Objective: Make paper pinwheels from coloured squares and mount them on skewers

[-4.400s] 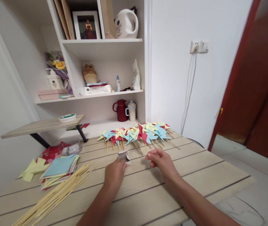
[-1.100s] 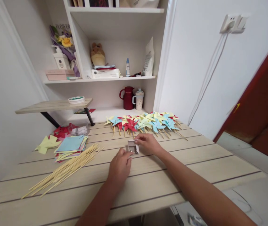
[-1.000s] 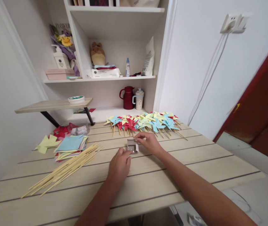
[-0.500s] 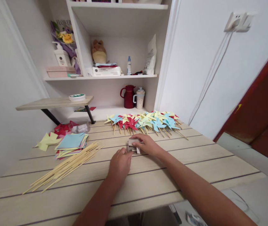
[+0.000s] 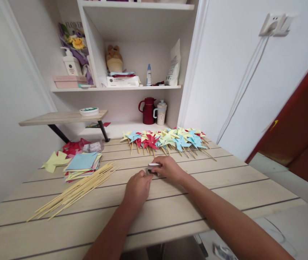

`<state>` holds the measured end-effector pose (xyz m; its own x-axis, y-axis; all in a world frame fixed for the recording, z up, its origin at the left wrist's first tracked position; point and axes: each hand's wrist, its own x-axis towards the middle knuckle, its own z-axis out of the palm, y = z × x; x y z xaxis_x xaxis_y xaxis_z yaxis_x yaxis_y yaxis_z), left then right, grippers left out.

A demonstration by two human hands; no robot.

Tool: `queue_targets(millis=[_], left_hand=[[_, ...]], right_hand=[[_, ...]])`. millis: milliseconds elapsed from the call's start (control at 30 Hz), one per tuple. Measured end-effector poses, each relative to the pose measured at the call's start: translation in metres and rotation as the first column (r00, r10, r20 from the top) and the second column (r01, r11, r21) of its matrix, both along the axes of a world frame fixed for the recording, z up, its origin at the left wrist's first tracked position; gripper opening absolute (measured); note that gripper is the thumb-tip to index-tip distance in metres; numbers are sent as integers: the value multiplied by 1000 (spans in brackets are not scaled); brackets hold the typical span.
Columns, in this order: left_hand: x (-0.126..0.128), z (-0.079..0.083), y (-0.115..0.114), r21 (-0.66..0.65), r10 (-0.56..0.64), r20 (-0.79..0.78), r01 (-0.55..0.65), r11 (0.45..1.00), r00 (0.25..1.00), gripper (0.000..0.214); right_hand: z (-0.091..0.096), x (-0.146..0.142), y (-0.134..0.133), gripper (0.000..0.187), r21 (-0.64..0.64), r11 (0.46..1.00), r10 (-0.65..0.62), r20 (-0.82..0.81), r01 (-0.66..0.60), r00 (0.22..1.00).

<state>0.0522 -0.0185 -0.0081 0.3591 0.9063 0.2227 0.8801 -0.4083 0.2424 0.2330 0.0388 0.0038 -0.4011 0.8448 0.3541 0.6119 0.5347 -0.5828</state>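
At the centre of the frame, your right hand [image 5: 169, 169] holds the small box [image 5: 154, 165] between thumb and fingers. Your left hand [image 5: 137, 187] is curled at its near edge; whether it grips anything, I cannot tell. Pinwheels [image 5: 167, 139] lie just above; sticks [image 5: 76, 189] and paper squares [image 5: 81, 162] lie centre left.

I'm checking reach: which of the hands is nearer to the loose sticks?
Left. The left hand is to the right of the loose sticks, not touching them; the right hand is farther right, at the box.
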Motion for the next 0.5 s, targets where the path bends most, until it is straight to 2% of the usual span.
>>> queue_targets(millis=[133,300,500], left_hand=[[0,2,-1,-25,-6,0,6,1000,1000,37],[0,2,-1,-66,43,8,-42,997,999,37],[-1,2,1,-31,171,64,-170,985,983,36]], right_hand=[[-2,2,3,5,17,999,-40,24,40,999],[0,3,3,5,4,997,-74,19,74,997],[3,6,3,9,-32,996,-88,-24,87,996]])
